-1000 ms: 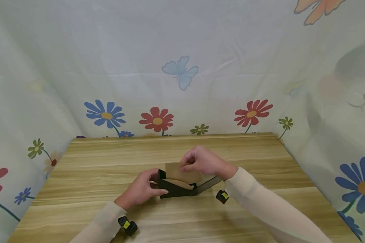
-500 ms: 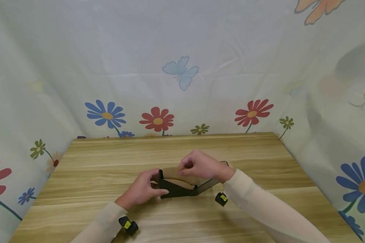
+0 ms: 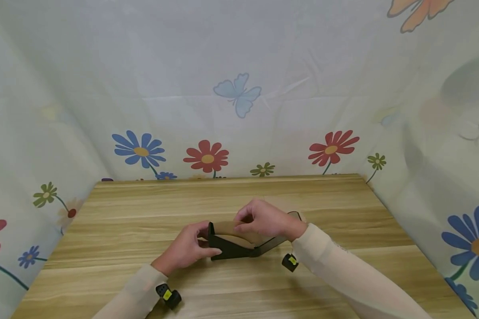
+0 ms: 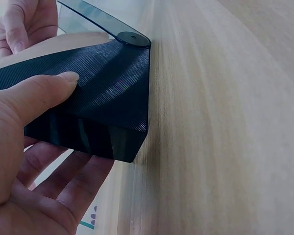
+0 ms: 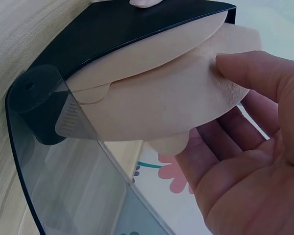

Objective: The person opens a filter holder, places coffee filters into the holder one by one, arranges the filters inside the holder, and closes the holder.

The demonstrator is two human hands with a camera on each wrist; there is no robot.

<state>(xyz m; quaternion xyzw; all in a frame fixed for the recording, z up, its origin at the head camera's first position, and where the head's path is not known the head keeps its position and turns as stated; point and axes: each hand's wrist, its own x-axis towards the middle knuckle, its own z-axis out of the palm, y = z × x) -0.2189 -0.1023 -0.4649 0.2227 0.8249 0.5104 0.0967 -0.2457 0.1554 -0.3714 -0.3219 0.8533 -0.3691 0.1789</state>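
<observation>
A black ribbed box [image 3: 230, 249] with a see-through hinged lid [image 3: 274, 243] stands on the table, its lid swung out to the right. My left hand [image 3: 186, 249] grips the box's left end; in the left wrist view the thumb lies on its ribbed side [image 4: 98, 93] and the fingers are beneath. Brown paper coffee filters sit in the box. With thumb and fingers my right hand [image 3: 265, 219] pinches a coffee filter [image 5: 161, 105], partly inside the box. Another filter [image 5: 152, 56] lies between it and the box wall in the right wrist view. The box's bottom is hidden.
The wood-grain table [image 3: 163, 204] extends around both hands. A white curtain [image 3: 175, 102] printed with flowers and a butterfly hangs behind it and at both sides. Small black wrist cameras sit on both sleeves.
My right hand has lowered slightly, and the pinched coffee filter sits deeper in the box. More of the clear lid's far end shows past the right wrist. My left hand stays in place.
</observation>
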